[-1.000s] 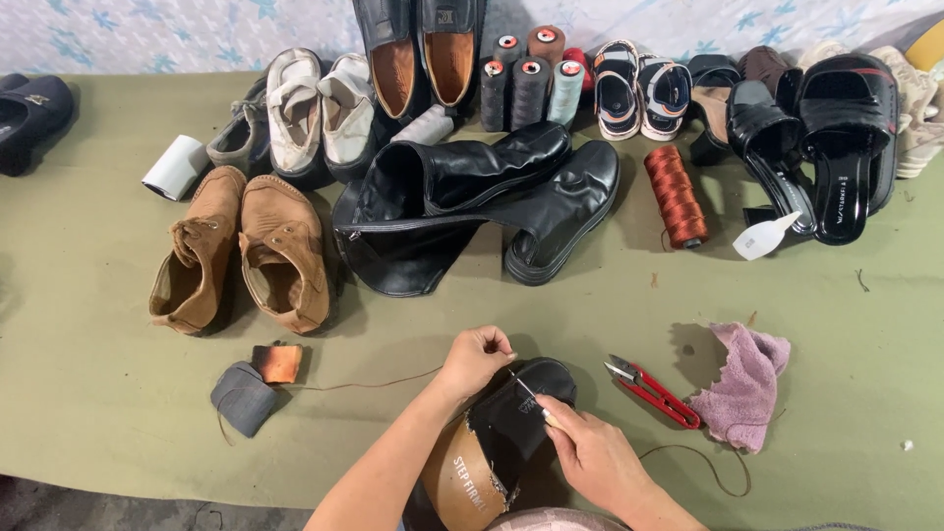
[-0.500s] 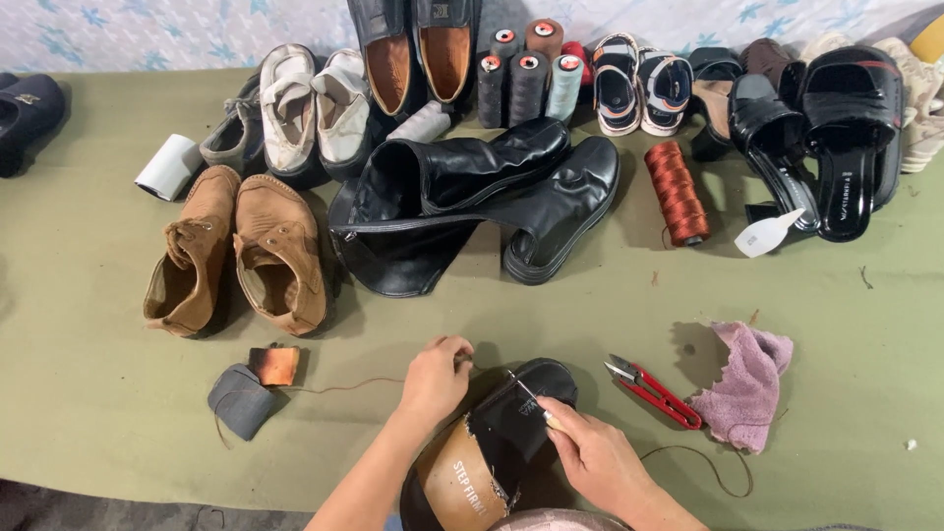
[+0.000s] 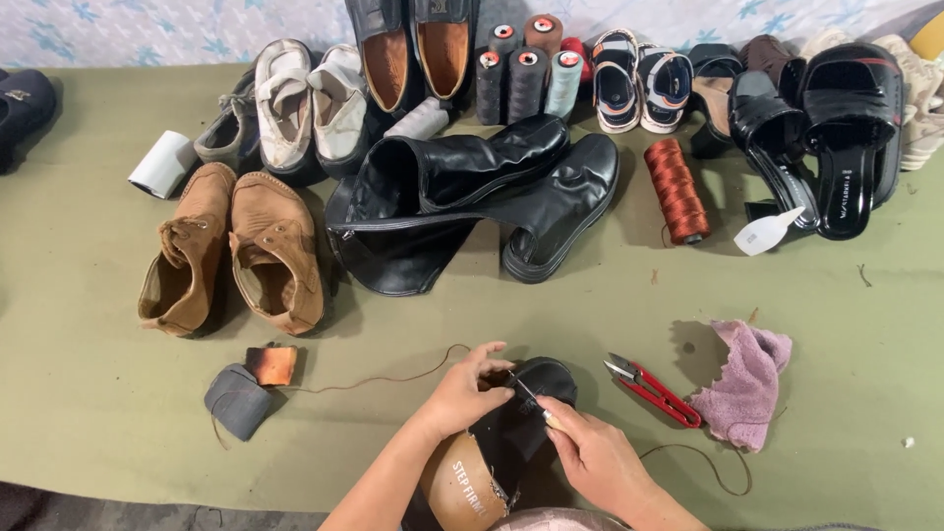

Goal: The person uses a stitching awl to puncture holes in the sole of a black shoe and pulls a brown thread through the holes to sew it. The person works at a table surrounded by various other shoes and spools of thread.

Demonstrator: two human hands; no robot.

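A black shoe (image 3: 531, 423) with a tan insole lies at the near edge of the green table, toe pointing away from me. My left hand (image 3: 470, 389) grips its left side near the toe. My right hand (image 3: 590, 454) pinches a thin metal needle or awl (image 3: 526, 393) whose tip rests against the shoe's upper. A brown thread (image 3: 393, 379) runs left from the shoe to a small grey spool and orange block (image 3: 251, 385).
Red thread snips (image 3: 654, 391) and a pink cloth (image 3: 747, 383) lie right of the shoe. Black boots (image 3: 472, 197), tan shoes (image 3: 236, 251), a rust thread cone (image 3: 677, 192), several upright spools (image 3: 526, 74), sandals and other shoes fill the far half.
My left hand slid from the shoe's top down to its left side. My right hand brought the needle tip up to the upper. The camera shifted slightly.
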